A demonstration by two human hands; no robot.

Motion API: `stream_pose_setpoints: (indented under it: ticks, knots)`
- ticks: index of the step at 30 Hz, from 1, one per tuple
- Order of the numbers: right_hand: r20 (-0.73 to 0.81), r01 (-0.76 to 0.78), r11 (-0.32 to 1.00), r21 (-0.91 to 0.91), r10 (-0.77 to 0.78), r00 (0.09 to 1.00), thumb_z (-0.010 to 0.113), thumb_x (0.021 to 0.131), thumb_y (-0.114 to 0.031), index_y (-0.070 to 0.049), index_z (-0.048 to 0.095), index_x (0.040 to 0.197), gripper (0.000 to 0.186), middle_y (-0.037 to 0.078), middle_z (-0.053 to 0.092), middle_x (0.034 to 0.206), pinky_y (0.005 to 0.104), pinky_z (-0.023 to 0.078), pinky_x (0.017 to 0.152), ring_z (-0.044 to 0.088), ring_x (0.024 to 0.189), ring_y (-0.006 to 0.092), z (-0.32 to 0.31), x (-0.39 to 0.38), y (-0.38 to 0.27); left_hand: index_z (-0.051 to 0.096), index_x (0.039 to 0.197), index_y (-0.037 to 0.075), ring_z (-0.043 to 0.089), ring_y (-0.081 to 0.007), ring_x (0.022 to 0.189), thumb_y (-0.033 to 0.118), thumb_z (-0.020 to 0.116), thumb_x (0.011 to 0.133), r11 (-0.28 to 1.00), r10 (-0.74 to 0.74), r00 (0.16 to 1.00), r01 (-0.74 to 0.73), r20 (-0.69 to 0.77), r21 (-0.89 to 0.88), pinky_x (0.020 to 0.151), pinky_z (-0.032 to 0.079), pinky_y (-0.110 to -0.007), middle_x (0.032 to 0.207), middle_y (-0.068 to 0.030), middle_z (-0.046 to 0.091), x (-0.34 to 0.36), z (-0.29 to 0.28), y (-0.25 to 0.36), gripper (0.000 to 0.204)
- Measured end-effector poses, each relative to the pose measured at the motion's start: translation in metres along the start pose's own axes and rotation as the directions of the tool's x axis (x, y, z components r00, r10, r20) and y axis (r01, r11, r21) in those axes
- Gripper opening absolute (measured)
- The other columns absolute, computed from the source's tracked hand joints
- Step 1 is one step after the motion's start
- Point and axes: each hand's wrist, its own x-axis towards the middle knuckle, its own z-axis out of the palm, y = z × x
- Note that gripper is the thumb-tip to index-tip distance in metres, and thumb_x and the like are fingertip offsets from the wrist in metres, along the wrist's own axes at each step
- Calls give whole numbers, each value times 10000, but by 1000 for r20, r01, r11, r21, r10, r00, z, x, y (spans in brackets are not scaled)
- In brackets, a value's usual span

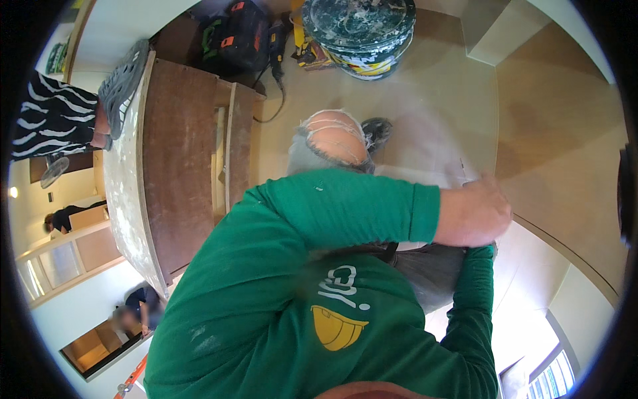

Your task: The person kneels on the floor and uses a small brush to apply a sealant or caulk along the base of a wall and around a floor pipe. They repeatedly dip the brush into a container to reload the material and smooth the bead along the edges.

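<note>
My left arm, in a green sleeve, reaches across my body to the right. My left hand (470, 214) is closed above my bent right knee, its fingers curled away from view. A thin dark tip (463, 166) sticks out just beyond the fingers; what it belongs to cannot be made out. My right sleeve (480, 286) runs up from the lower right to the same spot, where my right hand is hidden behind the left one. The wall panel (558, 133) stands close by, to the right of the hands.
A paint-smeared bucket (362, 40) stands ahead, beside a yellow bag (311, 53), a power tool (276, 50) with its cord, and a dark tool case (242, 40). A wooden bench (176, 153) is on the left, with a person's shoe (123, 86) on it. Other people are farther left.
</note>
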Motion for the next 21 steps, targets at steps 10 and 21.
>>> stream_pose_setpoints:
  ticks: [10,21]
  knots:
    - [229,-11,956,294,-59,972,614,1049,-268,-17,724,1092,277,118,674,812,361,521,773,616,779,219,12,32,-84,685,1089,-81,662,-342,951,184,593,905,915,-127,980,175,-152,364,905,511,-483,957,-207,689,-47,-16,3,336]
    - [427,-23,929,369,-148,892,680,1027,-243,-30,741,1129,244,105,697,809,336,518,696,600,702,165,20,54,-108,666,1211,-61,655,-296,939,167,637,873,941,-248,969,242,-2,236,844,488,-397,941,-151,678,-80,-26,2,409]
